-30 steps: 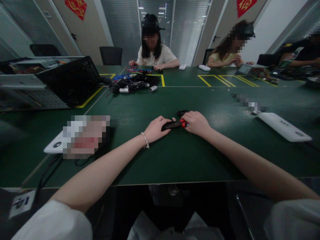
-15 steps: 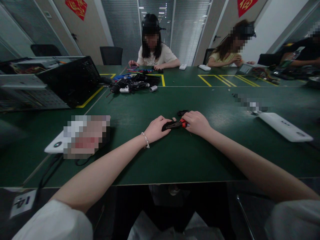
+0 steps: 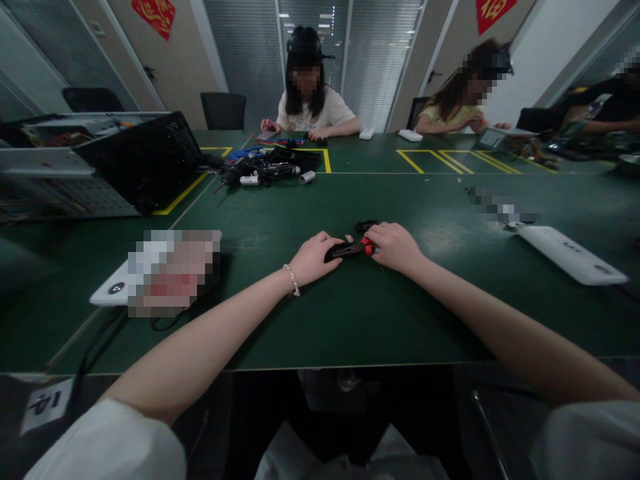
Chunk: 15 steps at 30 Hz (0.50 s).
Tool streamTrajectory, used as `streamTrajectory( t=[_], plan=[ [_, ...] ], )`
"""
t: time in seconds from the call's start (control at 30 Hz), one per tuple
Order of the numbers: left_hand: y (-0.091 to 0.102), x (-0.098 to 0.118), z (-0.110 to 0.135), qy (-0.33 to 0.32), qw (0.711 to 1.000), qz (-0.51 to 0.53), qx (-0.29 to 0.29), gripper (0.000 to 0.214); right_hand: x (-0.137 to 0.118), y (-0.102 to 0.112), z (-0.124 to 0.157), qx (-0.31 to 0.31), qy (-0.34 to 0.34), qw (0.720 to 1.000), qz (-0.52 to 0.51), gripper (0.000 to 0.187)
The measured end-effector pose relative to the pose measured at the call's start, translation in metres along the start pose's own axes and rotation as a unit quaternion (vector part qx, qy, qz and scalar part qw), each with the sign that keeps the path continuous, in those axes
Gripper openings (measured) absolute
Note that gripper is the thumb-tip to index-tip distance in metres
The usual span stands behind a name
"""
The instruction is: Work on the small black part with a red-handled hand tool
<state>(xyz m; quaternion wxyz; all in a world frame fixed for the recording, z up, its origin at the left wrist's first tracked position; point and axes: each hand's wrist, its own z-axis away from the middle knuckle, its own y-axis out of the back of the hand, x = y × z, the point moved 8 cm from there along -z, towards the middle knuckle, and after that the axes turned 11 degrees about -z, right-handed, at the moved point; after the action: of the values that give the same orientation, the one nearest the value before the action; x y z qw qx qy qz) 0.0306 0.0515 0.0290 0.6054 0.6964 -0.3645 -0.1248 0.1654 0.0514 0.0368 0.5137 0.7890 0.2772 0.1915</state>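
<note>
My right hand (image 3: 395, 247) is closed around the red handles of a pair of pliers (image 3: 353, 249), whose dark jaws point left. My left hand (image 3: 313, 259) pinches a small black part (image 3: 331, 253) between thumb and fingers. The jaws lie over this part; whether they bite on it I cannot tell. Just behind the jaws is a small pale piece (image 3: 349, 238). Another black object (image 3: 367, 225) rests on the green table (image 3: 320, 320) beyond my right hand, partly covered by it.
An opened computer case (image 3: 135, 167) stands at the left. Black tools and cables (image 3: 273, 167) are heaped at the far middle. White power banks lie at left (image 3: 107, 290) and right (image 3: 570, 253). Across the table sit co-workers, one person (image 3: 320, 110) straight ahead.
Both hands, the pliers and the black part stay in nearly the same place. The whole view has shifted very slightly.
</note>
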Motion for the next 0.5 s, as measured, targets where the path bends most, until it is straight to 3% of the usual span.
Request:
streamTrajectory(
  t=[0.5],
  plan=[
    [-0.0006,-0.0013,0.0003,-0.008,1.0,0.003,0.003,0.038,-0.0001,0.0002,-0.0001,-0.004,-0.005,1.0,0.002,0.018]
  ],
)
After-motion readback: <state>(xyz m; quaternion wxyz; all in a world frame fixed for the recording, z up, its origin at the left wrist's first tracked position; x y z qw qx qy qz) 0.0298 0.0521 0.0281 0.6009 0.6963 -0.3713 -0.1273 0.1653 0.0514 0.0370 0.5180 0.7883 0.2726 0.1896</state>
